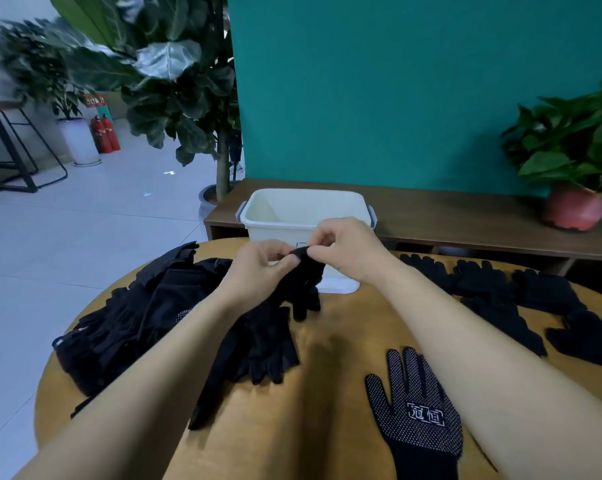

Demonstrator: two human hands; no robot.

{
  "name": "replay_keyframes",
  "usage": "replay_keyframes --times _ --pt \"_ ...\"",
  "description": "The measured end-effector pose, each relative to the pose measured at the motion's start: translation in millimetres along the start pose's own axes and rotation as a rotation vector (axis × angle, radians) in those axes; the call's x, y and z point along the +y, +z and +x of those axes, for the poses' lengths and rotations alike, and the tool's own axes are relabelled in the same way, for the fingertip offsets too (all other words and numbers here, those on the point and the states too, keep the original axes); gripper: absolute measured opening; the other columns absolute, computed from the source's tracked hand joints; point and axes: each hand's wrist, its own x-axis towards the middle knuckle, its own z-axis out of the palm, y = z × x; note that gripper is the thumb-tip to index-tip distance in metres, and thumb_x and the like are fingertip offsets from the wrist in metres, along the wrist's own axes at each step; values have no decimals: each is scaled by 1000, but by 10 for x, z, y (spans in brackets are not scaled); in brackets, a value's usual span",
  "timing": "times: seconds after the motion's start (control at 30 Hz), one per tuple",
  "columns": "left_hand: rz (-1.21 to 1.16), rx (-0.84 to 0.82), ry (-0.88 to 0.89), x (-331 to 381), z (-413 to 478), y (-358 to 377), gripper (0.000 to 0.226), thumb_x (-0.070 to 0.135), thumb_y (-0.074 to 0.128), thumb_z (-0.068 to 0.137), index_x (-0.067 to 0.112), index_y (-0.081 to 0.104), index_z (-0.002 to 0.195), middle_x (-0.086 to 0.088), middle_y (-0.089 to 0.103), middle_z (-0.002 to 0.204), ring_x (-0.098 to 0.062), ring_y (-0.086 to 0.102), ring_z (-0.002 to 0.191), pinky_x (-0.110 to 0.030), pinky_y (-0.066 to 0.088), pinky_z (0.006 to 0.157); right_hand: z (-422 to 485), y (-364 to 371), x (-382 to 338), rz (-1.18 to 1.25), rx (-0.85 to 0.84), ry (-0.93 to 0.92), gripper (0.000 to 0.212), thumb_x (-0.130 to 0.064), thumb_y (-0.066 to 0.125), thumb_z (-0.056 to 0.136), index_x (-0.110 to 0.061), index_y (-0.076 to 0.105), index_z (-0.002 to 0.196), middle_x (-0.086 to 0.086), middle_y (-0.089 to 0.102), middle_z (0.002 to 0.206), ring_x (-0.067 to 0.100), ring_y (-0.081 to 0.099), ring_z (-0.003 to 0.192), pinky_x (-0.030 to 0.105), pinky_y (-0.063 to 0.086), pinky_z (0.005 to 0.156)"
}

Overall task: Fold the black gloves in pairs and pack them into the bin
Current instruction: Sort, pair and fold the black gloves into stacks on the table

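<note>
My left hand (258,268) and my right hand (348,249) both pinch the cuff of a black glove (304,285), which hangs fingers down above the round wooden table (327,393). Just behind my hands stands the white bin (282,213), and nothing shows inside the part I can see. A big heap of black gloves (143,317) lies at the left. One dotted glove (417,410) lies flat, palm up, at the front right. Several more black gloves (521,299) lie spread along the right side.
A low wooden bench (465,216) runs behind the table against a teal wall, with a red potted plant (576,206) on its right end. A tall leafy plant (174,81) stands at the back left beside open tiled floor (84,237).
</note>
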Motion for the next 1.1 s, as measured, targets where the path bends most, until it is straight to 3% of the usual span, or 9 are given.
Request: replay_keyframes --times 0.17,0.3,0.47,0.57,0.63,0.73,0.87,1.0,1.1 --pt "-197 -124 -57 331 -113 -115 26 19 58 100 -4 65 92 -13 74 91 -18 69 79 -27 55 74 -273 -305 26 356 -97 136 29 -32 78 83 -20 69 108 -4 73 104 8 67 101 26 51 92" --pt "-167 -232 -49 499 -220 -43 26 18 57 101 4 62 80 -4 72 80 -10 67 76 -18 52 73 -465 -394 116 344 -135 165 23 -13 73 86 2 71 103 15 73 105 24 69 98 46 49 102" --pt "-99 -265 -54 535 -294 98 36 31 60 99 0 61 82 -28 68 94 -23 60 76 -35 49 79 -609 -439 285 282 -108 217 79 -50 77 62 12 59 106 34 58 114 18 51 79 58 45 97" --pt "-103 -181 -99 605 -341 255 33 23 58 101 -6 61 86 -24 71 94 -13 60 59 -16 47 53 -761 -512 267 284 -45 239 47 -30 77 78 12 64 96 28 69 96 17 56 76 39 49 80" --pt "-25 -32 -99 606 -336 362 26 27 61 98 4 68 89 -9 76 91 -16 69 74 -20 51 60 -819 -509 279 274 27 260 31 -25 75 81 5 65 79 11 67 74 15 58 69 36 47 76" --pt "166 176 -86 615 -342 483 14 34 64 92 24 70 84 11 74 83 -7 68 83 -33 55 76 -903 -508 225 96 204 280 46 -31 72 81 -16 39 53 -4 39 52 16 42 57 35 35 73" --pt "-5 -67 -32 753 -404 741 24 21 72 86 22 71 110 11 75 92 -4 69 93 -33 55 91 -963 -507 197 6 268 235 51 -30 65 88 -18 33 50 -7 36 41 13 34 55 36 25 73" --pt "-84 -78 -13 794 -368 883 38 35 77 70 32 67 106 9 76 91 -10 71 90 -43 57 88 -978 -532 261 51 150 155 38 -30 51 88 -52 59 59 -27 59 66 15 58 97 41 34 101" --pt "-106 13 2 750 -321 914 23 16 71 83 22 71 105 6 77 88 -15 72 87 -45 57 86 -1042 -637 379 192 185 157 31 -30 52 84 -57 64 74 -27 71 85 7 62 106 49 38 108"
